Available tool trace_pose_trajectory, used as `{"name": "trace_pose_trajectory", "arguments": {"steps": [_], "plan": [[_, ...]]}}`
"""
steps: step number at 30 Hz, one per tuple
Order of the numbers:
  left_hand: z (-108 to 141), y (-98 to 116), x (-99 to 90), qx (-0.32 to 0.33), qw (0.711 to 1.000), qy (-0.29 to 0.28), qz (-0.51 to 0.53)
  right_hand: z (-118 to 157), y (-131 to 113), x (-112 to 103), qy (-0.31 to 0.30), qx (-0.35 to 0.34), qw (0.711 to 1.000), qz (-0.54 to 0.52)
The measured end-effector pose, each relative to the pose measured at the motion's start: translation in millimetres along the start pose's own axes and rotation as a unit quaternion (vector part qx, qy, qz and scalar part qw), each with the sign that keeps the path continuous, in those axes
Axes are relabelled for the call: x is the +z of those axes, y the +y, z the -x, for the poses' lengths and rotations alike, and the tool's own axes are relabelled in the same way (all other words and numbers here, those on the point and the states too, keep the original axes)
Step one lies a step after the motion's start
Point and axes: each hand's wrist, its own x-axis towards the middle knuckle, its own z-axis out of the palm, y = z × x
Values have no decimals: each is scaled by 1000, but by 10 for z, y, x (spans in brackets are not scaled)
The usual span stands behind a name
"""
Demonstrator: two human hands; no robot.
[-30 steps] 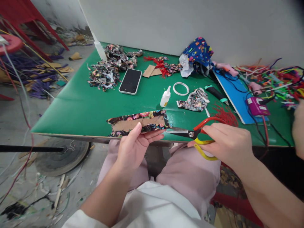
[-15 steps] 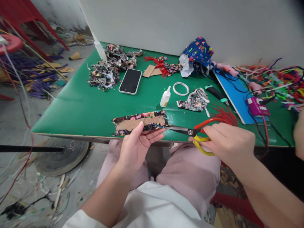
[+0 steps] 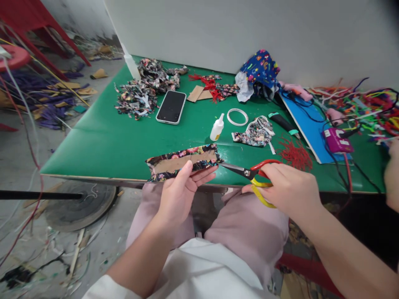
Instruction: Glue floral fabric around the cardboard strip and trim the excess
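Observation:
My left hand (image 3: 182,189) pinches a strip of black floral fabric (image 3: 183,154) at the table's front edge, thumb on top and fingers beneath. A brown cardboard piece (image 3: 170,164) lies along the middle of the strip, with the fabric edges folded around it. My right hand (image 3: 288,185) grips scissors (image 3: 247,172) with red and yellow handles. Their blades point left and their tips meet the strip's right end; whether they cut into it I cannot tell. Just beyond stands a small white glue bottle (image 3: 217,128).
On the green table (image 3: 102,145) lie a phone (image 3: 171,107), floral scraps (image 3: 137,99), a white ring (image 3: 237,117), a utility knife (image 3: 283,123), red threads (image 3: 296,153) and a blue board (image 3: 307,128). Another person's hand (image 3: 393,174) shows at the right edge. Cables trail past a purple box (image 3: 338,140).
My right hand and the scissors have shifted slightly left, and the handles have drawn closer together. The strip's left end has tipped slightly downward in my left hand.

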Motion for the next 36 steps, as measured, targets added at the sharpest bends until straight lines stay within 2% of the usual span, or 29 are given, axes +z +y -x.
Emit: {"name": "trace_pose_trajectory", "arguments": {"steps": [5,10,16,22,36], "plan": [[-7,14,-9,8,1000,6,-4,-2,-81,26,-53,37,997,-49],[-3,22,0,20,1000,-4,15,24,-122,61,-68,44,996,-48],[20,13,20,29,1000,-3,9,31,-184,67,-53,66,995,-56],[24,-8,36,26,1000,11,-3,-15,-223,63,-18,58,997,-53],[64,-13,83,15,999,37,1,-56,-272,64,15,71,997,-30]]}}
